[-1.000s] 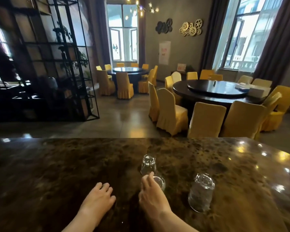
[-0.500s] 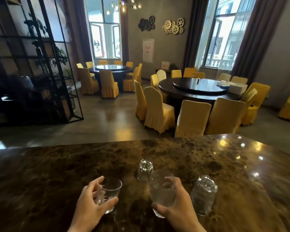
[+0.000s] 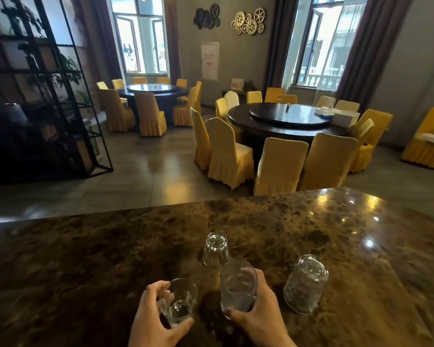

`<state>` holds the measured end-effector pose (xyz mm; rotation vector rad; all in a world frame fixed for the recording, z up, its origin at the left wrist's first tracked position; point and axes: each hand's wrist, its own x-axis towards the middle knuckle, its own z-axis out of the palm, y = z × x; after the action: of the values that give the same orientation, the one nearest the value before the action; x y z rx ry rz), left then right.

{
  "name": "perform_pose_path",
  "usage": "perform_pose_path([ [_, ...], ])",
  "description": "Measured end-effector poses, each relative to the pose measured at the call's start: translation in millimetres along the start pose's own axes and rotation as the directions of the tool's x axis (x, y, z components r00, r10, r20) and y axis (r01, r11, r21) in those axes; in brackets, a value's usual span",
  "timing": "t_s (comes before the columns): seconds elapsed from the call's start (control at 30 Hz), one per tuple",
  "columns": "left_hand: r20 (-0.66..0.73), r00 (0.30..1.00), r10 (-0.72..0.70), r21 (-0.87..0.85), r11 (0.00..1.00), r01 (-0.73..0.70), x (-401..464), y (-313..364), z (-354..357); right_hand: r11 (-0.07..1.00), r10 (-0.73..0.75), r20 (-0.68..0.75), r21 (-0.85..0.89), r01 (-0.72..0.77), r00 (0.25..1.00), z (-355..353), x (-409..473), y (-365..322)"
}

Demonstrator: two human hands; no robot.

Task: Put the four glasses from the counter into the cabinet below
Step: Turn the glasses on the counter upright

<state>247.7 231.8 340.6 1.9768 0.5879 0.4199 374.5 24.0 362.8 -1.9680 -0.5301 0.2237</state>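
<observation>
Several clear glasses are on the dark marble counter (image 3: 85,266). My left hand (image 3: 153,319) is wrapped around a short glass (image 3: 181,300) standing mouth up near the front edge. My right hand (image 3: 258,314) grips a taller glass (image 3: 238,286) just to its right. A small glass (image 3: 215,249) stands upside down behind them, untouched. A larger glass (image 3: 306,284) stands upside down to the right of my right hand. The cabinet below is out of sight.
The counter's far edge (image 3: 211,200) runs across the middle of the view. Beyond it are round dark tables (image 3: 286,121) with yellow covered chairs (image 3: 226,151), and a black metal shelf (image 3: 48,96) at the left.
One second ago both hands lay flat on the counter. They have since closed around a glass each, and my view has swung to the right.
</observation>
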Motion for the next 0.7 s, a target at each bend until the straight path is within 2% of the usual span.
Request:
perform_pose_path([
  [0.2, 0.081, 0.997, 0.015, 0.063, 0.998, -0.020, 3, -1, 6, 0.995, 0.083, 0.098, -0.061, -0.077, 0.992, -15, 0, -8],
  [0.27, 0.123, 0.992, -0.002, 0.085, 0.996, -0.009, 6, 3, 0, 0.975, 0.093, 0.140, -0.214, -0.061, 0.986, -32, -2, -13],
  [0.33, 0.106, 0.994, -0.010, 0.060, 0.998, 0.003, 14, 14, -13, 0.884, 0.001, 0.153, -0.463, 0.071, 0.988, -56, -2, -23],
  [0.4, -0.017, 0.999, 0.046, 0.055, 0.997, -0.045, 36, 32, -26, 0.702, -0.185, 0.155, -0.670, 0.241, 0.970, -82, 6, -36],
  [0.43, -0.072, 0.992, 0.106, 0.102, 0.990, -0.098, 51, 45, -31, 0.572, -0.225, 0.191, -0.768, 0.288, 0.955, -92, 13, -44],
  [0.47, -0.085, 0.981, 0.177, 0.189, 0.969, -0.159, 68, 60, -33, 0.428, -0.186, 0.261, -0.846, 0.317, 0.947, -98, 22, -52],
  [0.5, -0.035, 0.966, 0.256, 0.298, 0.925, -0.234, 85, 77, -30, 0.293, -0.097, 0.332, -0.891, 0.346, 0.938, -102, 31, -57],
  [0.57, 0.203, 0.923, 0.329, 0.500, 0.775, -0.386, 116, 108, -10, 0.053, 0.129, 0.420, -0.907, 0.417, 0.898, -102, 49, -57],
  [0.63, 0.443, 0.858, 0.258, 0.633, 0.588, -0.504, 138, 126, 21, -0.124, 0.305, 0.438, -0.862, 0.491, 0.846, -96, 60, -51],
  [0.7, 0.562, 0.819, 0.112, 0.714, 0.434, -0.549, 151, 128, 48, -0.232, 0.409, 0.400, -0.824, 0.517, 0.820, -87, 64, -39],
])
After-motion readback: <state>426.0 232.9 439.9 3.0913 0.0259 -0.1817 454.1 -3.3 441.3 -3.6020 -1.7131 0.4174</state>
